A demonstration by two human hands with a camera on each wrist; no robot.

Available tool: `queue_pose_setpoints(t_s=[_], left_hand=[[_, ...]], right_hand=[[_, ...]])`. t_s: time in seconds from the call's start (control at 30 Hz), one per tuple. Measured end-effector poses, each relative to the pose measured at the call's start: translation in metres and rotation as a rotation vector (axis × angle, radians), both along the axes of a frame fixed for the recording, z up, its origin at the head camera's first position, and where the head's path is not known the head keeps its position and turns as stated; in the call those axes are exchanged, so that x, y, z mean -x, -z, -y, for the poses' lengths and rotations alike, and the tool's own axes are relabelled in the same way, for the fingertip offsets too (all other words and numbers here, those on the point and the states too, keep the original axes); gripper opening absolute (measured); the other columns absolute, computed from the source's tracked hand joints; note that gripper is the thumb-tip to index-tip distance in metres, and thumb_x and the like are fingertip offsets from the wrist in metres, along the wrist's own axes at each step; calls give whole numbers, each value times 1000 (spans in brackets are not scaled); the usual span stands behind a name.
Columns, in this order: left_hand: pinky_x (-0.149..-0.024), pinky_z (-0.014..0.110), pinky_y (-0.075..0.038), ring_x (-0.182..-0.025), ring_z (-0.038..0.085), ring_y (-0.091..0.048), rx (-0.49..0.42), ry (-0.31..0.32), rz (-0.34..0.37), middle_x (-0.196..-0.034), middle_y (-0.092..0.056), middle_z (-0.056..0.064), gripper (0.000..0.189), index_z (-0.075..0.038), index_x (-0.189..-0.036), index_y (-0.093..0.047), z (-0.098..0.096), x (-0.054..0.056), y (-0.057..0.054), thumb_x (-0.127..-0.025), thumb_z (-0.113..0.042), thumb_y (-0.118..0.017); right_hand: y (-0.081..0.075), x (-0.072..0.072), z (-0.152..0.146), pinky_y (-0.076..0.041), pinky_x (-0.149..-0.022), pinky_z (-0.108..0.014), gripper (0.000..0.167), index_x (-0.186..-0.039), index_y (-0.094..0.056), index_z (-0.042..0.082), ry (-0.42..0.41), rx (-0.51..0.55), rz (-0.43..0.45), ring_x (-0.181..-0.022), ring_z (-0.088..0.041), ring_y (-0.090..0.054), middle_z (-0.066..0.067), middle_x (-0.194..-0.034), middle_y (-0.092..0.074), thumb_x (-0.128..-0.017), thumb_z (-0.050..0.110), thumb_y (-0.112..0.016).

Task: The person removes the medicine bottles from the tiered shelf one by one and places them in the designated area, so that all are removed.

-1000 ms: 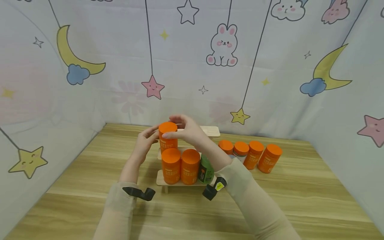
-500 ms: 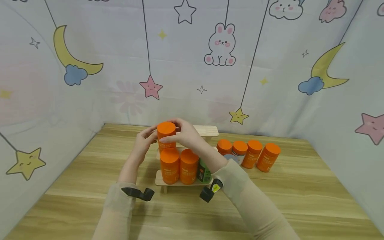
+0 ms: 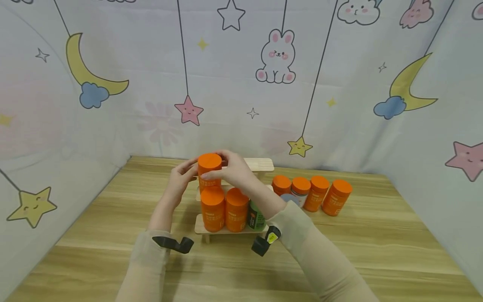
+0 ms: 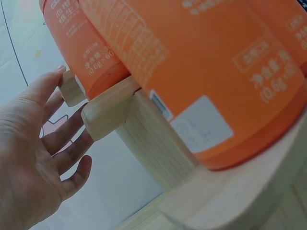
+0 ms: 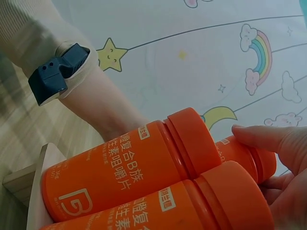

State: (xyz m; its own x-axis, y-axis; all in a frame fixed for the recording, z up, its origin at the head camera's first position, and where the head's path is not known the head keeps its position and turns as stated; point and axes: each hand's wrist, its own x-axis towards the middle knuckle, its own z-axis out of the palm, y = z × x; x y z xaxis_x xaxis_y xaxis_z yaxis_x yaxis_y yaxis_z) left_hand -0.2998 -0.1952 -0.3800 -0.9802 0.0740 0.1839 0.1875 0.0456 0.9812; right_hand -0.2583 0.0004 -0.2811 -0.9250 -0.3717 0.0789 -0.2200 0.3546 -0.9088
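Note:
My right hand (image 3: 237, 170) holds an upright orange bottle (image 3: 210, 162) by its upper part, at the left end of the middle tier of a wooden stepped rack (image 3: 198, 226). The thumb lies across the near side, with the other fingers behind. My left hand (image 3: 179, 180) is at the bottle's left side, and in the left wrist view its fingers (image 4: 64, 132) spread loosely beside the tier end. Whether they touch the bottle is unclear. On the front tier stand two orange bottles (image 3: 213, 212) and a green bottle (image 3: 256, 218), partly behind my right forearm.
Right of the rack, several orange-capped bottles (image 3: 317, 193) stand in a slanting row on the wood-grain table (image 3: 358, 251). A greyish round top (image 3: 289, 199) shows by my right sleeve. The rack's top tier (image 3: 258, 164) lies behind my right hand. A printed curtain (image 3: 234, 75) hangs behind.
My right hand's raised fingers have come down behind the orange bottle. The bottle and my left hand have barely moved; the whole head view has shifted slightly.

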Motion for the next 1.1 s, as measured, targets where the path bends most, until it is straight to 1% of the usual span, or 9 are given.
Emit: queue_pose_setpoints(t_s=[0.1, 0.23, 0.47, 0.67, 0.83, 1.0, 1.1], left_hand=[[-88, 24, -48, -92, 1, -61, -6, 11, -11, -100, -64, -23, 51, -3, -144, -48, 0, 0, 0, -100, -28, -56], [-86, 23, -48, -89, 1, -63, -12, 20, -21, -96, -67, -24, 49, -3, -143, -49, -2, 0, 0, -101, -27, -55], [-88, 26, -46, -86, 2, -66, -12, 30, -28, -99, -66, -22, 47, -4, -142, -50, -3, 0, -1, -101, -26, -54], [-89, 28, -45, -85, 1, -65, -9, 26, -32, -98, -67, -23, 47, -4, -142, -50, -2, 0, -1, -101, -26, -54], [-94, 35, -44, -85, 1, -65, -12, 27, -28, -97, -66, -25, 47, -3, -142, -49, -3, 1, -1, -101, -26, -54], [-94, 33, -44, -85, 0, -65, -6, 19, -30, -98, -66, -27, 47, -3, -142, -49, -3, 1, 0, -101, -26, -54], [-95, 36, -43, -85, 0, -65, -8, 19, -32, -98, -66, -27, 47, -4, -143, -49, -3, 0, 0, -101, -26, -54]], right_hand=[[-1, -1, -2, -46, -101, -44, 59, -133, -57, 11, 8, 8, -7, -117, -23, -56, -5, -127, -61, -80, 20, -81], [-1, -1, -7, -45, -102, -45, 58, -132, -57, 13, 26, 21, -15, -117, -22, -56, -3, -126, -62, -80, 23, -81], [-7, -3, -19, -44, -102, -47, 57, -133, -56, 13, 23, 52, -55, -117, -23, -56, -4, -126, -62, -81, 22, -80], [-16, -9, -33, -43, -104, -49, 62, -137, -52, 13, 44, 78, -55, -120, -23, -53, -4, -127, -60, -82, 21, -79], [-21, -13, -44, -45, -101, -47, 62, -137, -51, 10, 44, 131, -81, -118, -25, -53, -7, -128, -59, -82, 16, -78], [-25, -15, -59, -47, -99, -45, 61, -137, -50, 10, 59, 173, -93, -117, -25, -55, -7, -129, -58, -82, 13, -77], [-28, -16, -70, -47, -99, -45, 59, -135, -51, 10, 78, 190, -114, -117, -25, -55, -7, -128, -58, -82, 11, -77]])
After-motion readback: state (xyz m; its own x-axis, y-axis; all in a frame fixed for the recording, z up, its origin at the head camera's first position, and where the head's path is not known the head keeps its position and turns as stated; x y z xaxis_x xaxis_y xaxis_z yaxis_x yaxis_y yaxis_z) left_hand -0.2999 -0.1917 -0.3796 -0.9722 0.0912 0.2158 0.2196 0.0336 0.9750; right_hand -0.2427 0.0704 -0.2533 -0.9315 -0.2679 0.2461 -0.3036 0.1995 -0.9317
